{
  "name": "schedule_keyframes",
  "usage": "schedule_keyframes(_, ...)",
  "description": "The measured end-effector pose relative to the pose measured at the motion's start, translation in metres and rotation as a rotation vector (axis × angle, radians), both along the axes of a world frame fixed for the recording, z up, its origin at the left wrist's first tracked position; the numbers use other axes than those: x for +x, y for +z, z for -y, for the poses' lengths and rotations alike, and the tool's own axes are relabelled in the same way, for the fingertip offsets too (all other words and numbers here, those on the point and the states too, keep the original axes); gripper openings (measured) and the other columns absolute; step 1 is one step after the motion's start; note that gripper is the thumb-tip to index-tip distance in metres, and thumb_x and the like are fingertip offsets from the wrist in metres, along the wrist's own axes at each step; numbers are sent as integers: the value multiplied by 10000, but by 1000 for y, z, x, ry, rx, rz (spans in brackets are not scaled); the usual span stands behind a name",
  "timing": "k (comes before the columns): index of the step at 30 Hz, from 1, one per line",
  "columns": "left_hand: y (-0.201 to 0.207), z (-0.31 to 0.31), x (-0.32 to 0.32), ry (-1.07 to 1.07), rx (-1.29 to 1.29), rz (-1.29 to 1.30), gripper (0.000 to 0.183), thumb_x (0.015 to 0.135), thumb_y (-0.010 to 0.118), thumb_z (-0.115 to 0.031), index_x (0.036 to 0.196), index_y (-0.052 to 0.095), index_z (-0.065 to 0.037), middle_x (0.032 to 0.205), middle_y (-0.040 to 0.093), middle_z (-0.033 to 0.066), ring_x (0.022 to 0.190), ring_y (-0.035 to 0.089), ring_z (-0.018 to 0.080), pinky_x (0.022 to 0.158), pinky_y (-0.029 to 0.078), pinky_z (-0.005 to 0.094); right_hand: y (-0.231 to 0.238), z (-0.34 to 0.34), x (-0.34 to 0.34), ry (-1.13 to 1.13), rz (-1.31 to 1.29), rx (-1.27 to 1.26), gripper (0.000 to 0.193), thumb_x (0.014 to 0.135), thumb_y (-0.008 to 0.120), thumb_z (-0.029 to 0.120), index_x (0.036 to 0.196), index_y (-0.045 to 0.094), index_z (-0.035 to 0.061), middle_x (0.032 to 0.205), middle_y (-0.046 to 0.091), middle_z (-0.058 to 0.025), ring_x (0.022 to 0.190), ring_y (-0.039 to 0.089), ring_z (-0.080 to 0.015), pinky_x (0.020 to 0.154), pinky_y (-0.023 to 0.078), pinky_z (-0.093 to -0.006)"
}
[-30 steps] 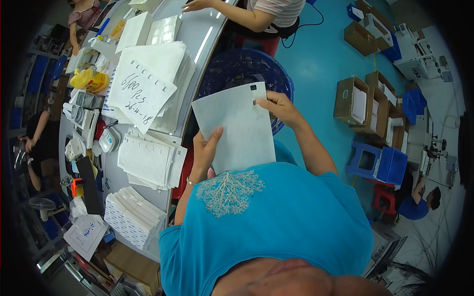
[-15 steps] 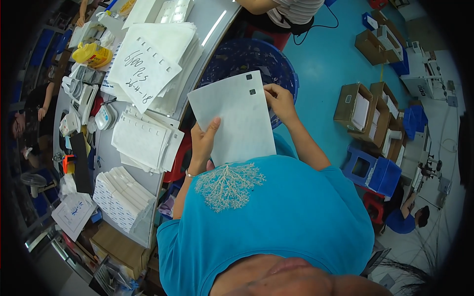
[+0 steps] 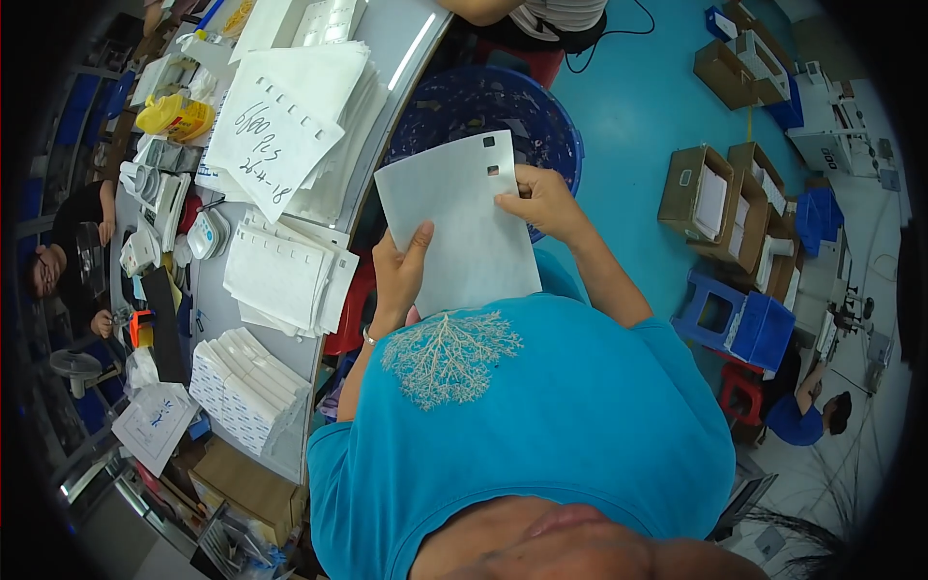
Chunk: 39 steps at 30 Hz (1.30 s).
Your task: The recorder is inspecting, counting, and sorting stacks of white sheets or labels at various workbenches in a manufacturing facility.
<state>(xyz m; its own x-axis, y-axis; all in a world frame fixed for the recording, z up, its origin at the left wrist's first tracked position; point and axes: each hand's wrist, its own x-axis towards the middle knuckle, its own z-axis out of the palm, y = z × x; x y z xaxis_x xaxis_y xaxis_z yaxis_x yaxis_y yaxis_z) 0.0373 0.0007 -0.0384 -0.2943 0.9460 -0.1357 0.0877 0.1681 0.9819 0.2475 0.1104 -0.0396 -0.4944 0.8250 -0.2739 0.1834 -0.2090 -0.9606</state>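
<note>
While a blue tub (image 3: pixel 577 150) with pale bits inside stands at twelve o'clock, cardboard boxes (image 3: pixel 680 205) past two hold white stacks (image 3: pixel 711 205). Near centre, toward twelve, a white sheet (image 3: pixel 459 227) is pinched at opposite edges by left hand (image 3: pixel 398 271) and right hand (image 3: pixel 549 206).

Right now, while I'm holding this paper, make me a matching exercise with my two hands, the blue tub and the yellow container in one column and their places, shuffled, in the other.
Things:
1. Left hand
2. Blue tub
3. Right hand
4. Yellow container

Places:
A. At the upper right edge of the white sheet
B. On top of the table, to the left of the papers with handwriting
C. Thumb over the sheet's left side
D. Beyond the sheet's top edge, beside the table

Right pairs: 1-C, 2-D, 3-A, 4-B
</note>
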Motion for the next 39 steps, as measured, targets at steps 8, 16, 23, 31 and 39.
schedule_keyframes(8, -2, -1, -2, 18, -6, 96, 409, 913, 631, -311, 1111, 599, 45, 988, 666, 131, 884, 608, 158, 781, 478, 287, -3, 3, 6, -51, -44, 52, 350, 840, 601, 125, 1164, 593, -5, 1023, 661, -110, 888, 647, -148, 743, 527, -299)
schedule_keyframes(16, -12, 1, -5, 44, -12, 270, 407, 901, 651, -291, 1135, 590, 37, 1028, 652, 117, 946, 590, 154, 830, 458, 281, -21, -3, 15, -70, -384, -522, 343, 870, 651, 156, 1146, 602, -42, 1033, 665, -111, 908, 659, -179, 789, 548, -321)
schedule_keyframes(23, 4, 7, 2, 49, 46, 128, 398, 908, 641, -296, 1119, 597, 39, 1018, 655, 120, 930, 595, 151, 804, 470, 290, -36, 2, 14, -158, 101, -33, 250, 917, 604, 183, 1056, 674, -13, 1118, 624, -108, 958, 613, -177, 849, 485, -306)
schedule_keyframes(31, 0, 6, -2, 114, 8, 143, 467, 888, 659, -334, 1129, 582, 58, 1028, 647, 138, 922, 602, 177, 805, 472, 304, -7, 10, 18, -139, -269, -237, 286, 901, 625, 191, 1081, 656, -30, 1083, 649, -102, 971, 621, -181, 870, 481, -302)
schedule_keyframes(39, 10, 27, 9, -58, -246, 345, 411, 883, 670, -278, 1100, 600, 64, 1016, 652, 139, 912, 604, 182, 791, 467, 298, 0, 24, 12, 59, 182, 74, 255, 805, 642, 109, 1027, 663, -16, 914, 692, -98, 803, 651, -149, 744, 519, -294)
